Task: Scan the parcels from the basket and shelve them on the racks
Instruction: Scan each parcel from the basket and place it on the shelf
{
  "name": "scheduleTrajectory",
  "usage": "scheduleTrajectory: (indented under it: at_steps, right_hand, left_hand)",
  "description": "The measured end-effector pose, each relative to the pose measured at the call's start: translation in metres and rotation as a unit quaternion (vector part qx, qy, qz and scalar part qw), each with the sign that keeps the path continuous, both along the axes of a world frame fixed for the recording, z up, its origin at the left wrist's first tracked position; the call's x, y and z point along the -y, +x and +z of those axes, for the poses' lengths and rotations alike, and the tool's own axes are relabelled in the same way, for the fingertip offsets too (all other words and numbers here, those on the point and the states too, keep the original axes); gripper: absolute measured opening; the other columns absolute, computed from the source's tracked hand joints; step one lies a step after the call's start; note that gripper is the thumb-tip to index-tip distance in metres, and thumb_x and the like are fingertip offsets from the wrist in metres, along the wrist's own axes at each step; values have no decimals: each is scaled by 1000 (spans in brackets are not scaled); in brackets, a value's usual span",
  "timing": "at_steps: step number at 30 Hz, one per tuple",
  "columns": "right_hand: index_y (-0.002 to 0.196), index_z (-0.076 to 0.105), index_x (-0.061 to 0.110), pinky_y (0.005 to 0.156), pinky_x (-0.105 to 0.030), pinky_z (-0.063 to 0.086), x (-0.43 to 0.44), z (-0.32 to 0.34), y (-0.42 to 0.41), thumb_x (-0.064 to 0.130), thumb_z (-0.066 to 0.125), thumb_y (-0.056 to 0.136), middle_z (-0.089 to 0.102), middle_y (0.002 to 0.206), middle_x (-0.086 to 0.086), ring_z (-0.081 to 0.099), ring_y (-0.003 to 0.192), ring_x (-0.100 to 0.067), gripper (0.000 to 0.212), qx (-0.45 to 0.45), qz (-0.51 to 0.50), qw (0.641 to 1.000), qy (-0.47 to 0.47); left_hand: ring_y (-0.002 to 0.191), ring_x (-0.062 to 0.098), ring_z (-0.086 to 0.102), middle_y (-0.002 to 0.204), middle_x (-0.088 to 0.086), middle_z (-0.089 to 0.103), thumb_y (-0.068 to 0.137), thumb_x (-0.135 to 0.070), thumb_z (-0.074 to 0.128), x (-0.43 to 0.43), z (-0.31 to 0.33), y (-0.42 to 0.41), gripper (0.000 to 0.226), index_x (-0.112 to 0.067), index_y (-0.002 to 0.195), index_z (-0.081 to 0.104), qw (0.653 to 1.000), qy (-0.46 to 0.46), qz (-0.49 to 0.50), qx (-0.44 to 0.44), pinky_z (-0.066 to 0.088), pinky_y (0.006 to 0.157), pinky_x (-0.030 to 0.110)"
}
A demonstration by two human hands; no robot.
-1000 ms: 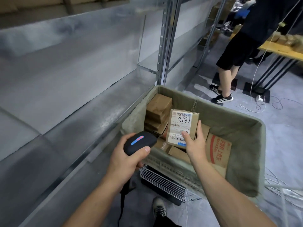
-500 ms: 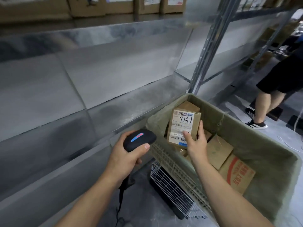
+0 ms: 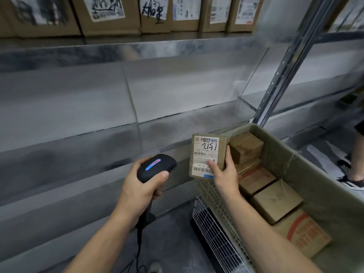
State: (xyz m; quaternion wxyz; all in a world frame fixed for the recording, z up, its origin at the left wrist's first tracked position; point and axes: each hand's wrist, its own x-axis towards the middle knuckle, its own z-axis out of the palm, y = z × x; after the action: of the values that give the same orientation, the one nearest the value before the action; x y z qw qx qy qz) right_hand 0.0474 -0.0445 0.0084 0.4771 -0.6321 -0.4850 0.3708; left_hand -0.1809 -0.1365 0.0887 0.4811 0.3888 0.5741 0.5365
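Gripping a black handheld scanner [image 3: 155, 167] by its handle, the left hand [image 3: 137, 192] has its fingers curled round the grip and its thumb laid against the side of the head. A blue-and-red strip glows on top of the head. A cable hangs from the base of the handle.

Just right of the scanner and apart from it, the right hand [image 3: 224, 174] holds the parcel [image 3: 206, 154] upright by its lower right corner. The thumb presses on the label face and the fingers wrap the right side. The parcel is a small brown cardboard box. Its white shipping label faces the camera and carries "2151" handwritten in black marker, several barcodes and a blue strip at the bottom edge. It is held above the near left corner of the basket [image 3: 307, 170].

The basket is lined with olive cloth, rests on a white wire frame [image 3: 214, 229] and contains further brown cartons [image 3: 275, 201].

Behind stands a grey metal rack [image 3: 98, 146]. Its upper level bears a row of labelled boxes [image 3: 110, 14].
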Motion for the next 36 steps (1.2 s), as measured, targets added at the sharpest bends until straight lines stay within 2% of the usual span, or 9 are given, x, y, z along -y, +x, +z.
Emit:
scheduleTrajectory:
  at_steps: [7, 11, 14, 17, 20, 23, 26, 32, 36]
  right_hand:
    - [145, 23, 66, 105, -51, 51, 6, 15, -40, 37, 71, 90, 56, 143, 13, 57, 127, -16, 79, 2, 73, 997, 21]
    - [155, 29, 42, 94, -26, 53, 7, 21, -72, 28, 69, 94, 57, 142, 11, 57, 126, -13, 75, -9, 126, 992, 32]
    - [154, 31, 40, 89, -19, 50, 11, 31, -103, 28, 69, 94, 57, 140, 12, 56, 124, -11, 73, -8, 163, 986, 43]
    - [148, 29, 49, 83, -11, 48, 19, 38, -141, 25, 69, 95, 59, 138, 12, 57, 121, -9, 71, -30, 207, 977, 50]
    - [146, 31, 52, 82, -17, 54, 29, 44, -184, 25, 67, 96, 60, 136, 14, 60, 120, -9, 68, -45, 247, 967, 47]
    - [139, 35, 55, 89, -25, 57, 44, 49, -233, 23, 67, 96, 62, 130, 19, 62, 115, -6, 62, -61, 277, 958, 47]
    - [138, 39, 54, 87, -21, 57, 63, 53, -287, 20, 67, 96, 62, 125, 26, 62, 111, 1, 61, -70, 306, 948, 56]
    - [149, 41, 39, 83, -21, 59, 106, 56, -397, 16, 66, 96, 64, 130, 18, 64, 113, -2, 63, -77, 365, 924, 77]
    - [137, 45, 52, 78, -21, 60, 136, 61, -466, 15, 65, 97, 65, 127, 20, 65, 111, -4, 57, -86, 398, 910, 80]
  left_hand:
    - [57, 22, 59, 76, 2, 70, 55, -45, 83, 27, -1, -27, 70, -28, 120, 63, 997, 13, 79, 3, 51, 54, 30]
    - [57, 22, 59, 75, 4, 69, 54, -47, 82, 47, 2, -49, 70, -28, 119, 63, 992, 29, 125, 4, 50, 58, 35]
    - [57, 22, 60, 74, 4, 69, 51, -52, 80, 64, 5, -73, 75, -28, 120, 62, 986, 37, 165, 1, 50, 58, 35]
    - [57, 22, 60, 76, 6, 70, 53, -51, 81, 83, 10, -102, 76, -26, 122, 62, 977, 45, 207, -4, 51, 57, 34]
    - [57, 22, 60, 75, 7, 69, 58, -45, 82, 104, 13, -135, 71, -24, 122, 62, 968, 51, 244, -5, 51, 57, 34]
    - [57, 22, 59, 73, 5, 69, 52, -50, 80, 132, 16, -172, 76, -25, 121, 62, 959, 57, 277, -2, 50, 56, 33]
    - [57, 22, 57, 74, 5, 68, 50, -51, 79, 162, 18, -215, 79, -24, 122, 61, 950, 60, 305, 2, 48, 55, 33]
    - [56, 22, 57, 72, 3, 68, 51, -51, 80, 219, 29, -305, 76, -25, 120, 61, 928, 76, 364, -5, 47, 56, 33]
    - [57, 23, 58, 74, 5, 68, 60, -41, 83, 259, 30, -362, 68, -24, 121, 61, 915, 76, 396, -14, 47, 59, 35]
